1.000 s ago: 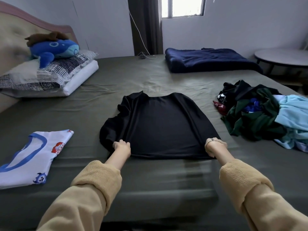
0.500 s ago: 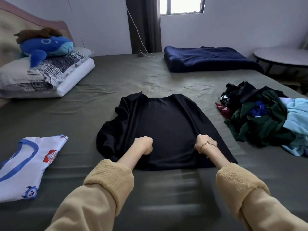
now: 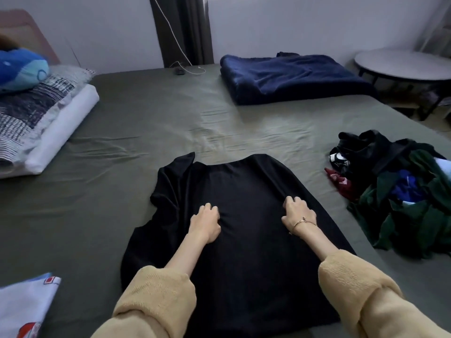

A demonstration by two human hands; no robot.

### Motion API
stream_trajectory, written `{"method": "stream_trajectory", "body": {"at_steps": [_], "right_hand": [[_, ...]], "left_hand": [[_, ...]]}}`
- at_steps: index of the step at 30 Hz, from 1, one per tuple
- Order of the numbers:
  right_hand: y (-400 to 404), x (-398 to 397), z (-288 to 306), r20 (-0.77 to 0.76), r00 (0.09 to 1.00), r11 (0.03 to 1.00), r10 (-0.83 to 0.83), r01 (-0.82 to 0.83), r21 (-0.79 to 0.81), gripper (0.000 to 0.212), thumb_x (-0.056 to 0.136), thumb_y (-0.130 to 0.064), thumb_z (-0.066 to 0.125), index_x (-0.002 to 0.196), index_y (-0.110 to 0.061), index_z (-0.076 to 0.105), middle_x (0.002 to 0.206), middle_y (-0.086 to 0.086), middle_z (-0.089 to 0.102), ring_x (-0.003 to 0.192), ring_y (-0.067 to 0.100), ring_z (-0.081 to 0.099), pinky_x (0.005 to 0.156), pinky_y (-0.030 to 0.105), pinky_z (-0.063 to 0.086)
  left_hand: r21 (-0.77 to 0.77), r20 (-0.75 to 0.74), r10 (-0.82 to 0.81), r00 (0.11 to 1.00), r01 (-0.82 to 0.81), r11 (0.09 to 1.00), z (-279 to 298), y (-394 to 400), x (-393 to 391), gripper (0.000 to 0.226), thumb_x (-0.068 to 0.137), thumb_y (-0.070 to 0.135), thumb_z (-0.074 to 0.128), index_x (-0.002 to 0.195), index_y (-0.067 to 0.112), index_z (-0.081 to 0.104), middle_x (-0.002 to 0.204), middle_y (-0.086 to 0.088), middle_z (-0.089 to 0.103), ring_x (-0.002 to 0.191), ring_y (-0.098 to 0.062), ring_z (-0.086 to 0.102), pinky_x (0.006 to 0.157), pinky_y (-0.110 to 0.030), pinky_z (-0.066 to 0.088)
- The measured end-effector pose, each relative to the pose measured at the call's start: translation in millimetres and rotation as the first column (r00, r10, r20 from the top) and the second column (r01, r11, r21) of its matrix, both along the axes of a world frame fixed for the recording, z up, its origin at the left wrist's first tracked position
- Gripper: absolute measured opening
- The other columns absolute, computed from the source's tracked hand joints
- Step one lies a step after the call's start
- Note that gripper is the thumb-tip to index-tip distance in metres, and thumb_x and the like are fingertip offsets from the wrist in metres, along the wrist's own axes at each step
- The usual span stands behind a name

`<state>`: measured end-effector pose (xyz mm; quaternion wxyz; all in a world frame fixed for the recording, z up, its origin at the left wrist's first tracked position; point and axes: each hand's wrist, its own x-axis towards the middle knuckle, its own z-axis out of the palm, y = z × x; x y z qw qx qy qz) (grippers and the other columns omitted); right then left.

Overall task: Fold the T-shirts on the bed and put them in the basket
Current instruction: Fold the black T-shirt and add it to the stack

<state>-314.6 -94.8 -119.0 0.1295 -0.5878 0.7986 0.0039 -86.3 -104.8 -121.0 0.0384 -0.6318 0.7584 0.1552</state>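
Head view, near to far: white T-shirt with blue and red print (image 3: 23, 306) at our near left. Black T-shirt (image 3: 244, 240) lies flat mid-bed on the olive sheet (image 3: 146, 113). Our left hand (image 3: 206, 222) and right hand (image 3: 299, 213) rest on it, fingers curled into the cloth, apparently pinching it. Heap of dark green, black and blue clothes (image 3: 400, 191) sits right; folded navy blanket (image 3: 292, 76) far.

A blue plush (image 3: 20, 69) lies on stacked pillows (image 3: 46, 123) at left; a navy blanket (image 3: 292, 78) sits folded at the far side, near a round table (image 3: 402, 65)
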Motion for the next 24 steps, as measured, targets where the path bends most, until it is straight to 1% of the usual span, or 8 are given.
{"method": "stream_trajectory", "body": {"at_steps": [2,5,9,13,17,21,23,24], "right_hand": [[-13,-4,4,0.012,0.999,0.999,-0.046,0.046,-0.022,0.042,0.087,-0.016,0.055,0.127,-0.013,0.041,0.131,0.008,0.041,0.125,0.023,0.039,0.094,0.038,0.041],[-33,-14,10,0.119,0.977,0.983,-0.176,0.180,-0.029,0.043,0.086,-0.014,0.056,0.126,-0.011,0.040,0.134,0.011,0.039,0.127,0.025,0.036,0.098,0.041,0.038],[-67,-33,7,0.261,0.919,0.952,-0.294,0.305,-0.003,0.047,0.085,-0.014,0.056,0.128,-0.007,0.036,0.135,0.014,0.039,0.128,0.029,0.036,0.099,0.042,0.037],[-114,-53,2,0.397,0.851,0.932,-0.344,0.360,0.035,0.052,0.087,-0.031,0.058,0.128,-0.006,0.039,0.132,0.015,0.048,0.126,0.030,0.040,0.099,0.040,0.034],[-153,-60,-4,0.428,0.836,0.939,-0.342,0.289,0.186,0.052,0.086,-0.043,0.056,0.125,-0.010,0.046,0.123,0.010,0.057,0.120,0.028,0.049,0.097,0.037,0.033],[-173,-63,-9,0.465,0.821,0.936,-0.330,0.223,0.271,0.030,0.080,-0.033,0.062,0.101,-0.010,0.064,0.100,0.008,0.064,0.106,0.027,0.057,0.079,0.030,0.036],[-188,-70,-10,0.577,0.735,0.931,-0.357,0.232,0.280,0.025,0.077,-0.027,0.063,0.095,-0.010,0.066,0.093,0.009,0.065,0.099,0.029,0.061,0.074,0.029,0.042],[-194,-74,-9,0.648,0.652,0.918,-0.395,0.250,0.308,0.027,0.076,-0.027,0.064,0.096,-0.008,0.067,0.095,0.010,0.067,0.097,0.029,0.063,0.074,0.030,0.045]], "left_hand": [[0.019,-0.037,0.005,0.999,-0.005,1.000,1,-13,2,0.033,0.090,0.006,0.042,0.121,0.012,0.049,0.123,-0.004,0.042,0.117,-0.020,0.042,0.090,-0.035,0.045],[0.040,-0.069,-0.011,0.998,0.014,0.999,3,-36,-3,0.034,0.090,0.006,0.042,0.123,0.012,0.048,0.123,-0.003,0.043,0.114,-0.018,0.043,0.087,-0.034,0.047],[-0.002,-0.129,0.018,0.991,-0.019,1.000,5,-85,-26,0.039,0.093,0.011,0.041,0.132,0.013,0.042,0.131,-0.002,0.042,0.121,-0.018,0.038,0.089,-0.035,0.046],[-0.042,-0.183,0.050,0.982,-0.059,0.997,8,-142,-69,0.045,0.097,0.023,0.041,0.141,0.016,0.034,0.139,-0.002,0.040,0.130,-0.019,0.030,0.100,-0.039,0.036],[0.027,-0.236,0.059,0.970,-0.054,0.998,0,-183,-107,0.050,0.098,0.036,0.042,0.143,0.018,0.032,0.142,-0.002,0.040,0.135,-0.019,0.028,0.110,-0.043,0.026],[0.026,-0.197,0.059,0.979,-0.055,0.998,-3,-207,-130,0.045,0.093,0.053,0.042,0.124,0.020,0.050,0.128,0.001,0.050,0.128,-0.018,0.034,0.112,-0.044,0.020],[0.070,-0.180,0.060,0.982,-0.048,0.996,-1,-219,-138,0.046,0.090,0.060,0.043,0.100,0.019,0.059,0.105,0.001,0.059,0.118,-0.020,0.045,0.103,-0.041,0.027],[0.152,-0.209,0.080,0.975,-0.049,0.987,1,-224,-141,0.051,0.088,0.064,0.044,0.088,0.016,0.061,0.091,-0.002,0.061,0.110,-0.023,0.051,0.098,-0.040,0.032]]}}
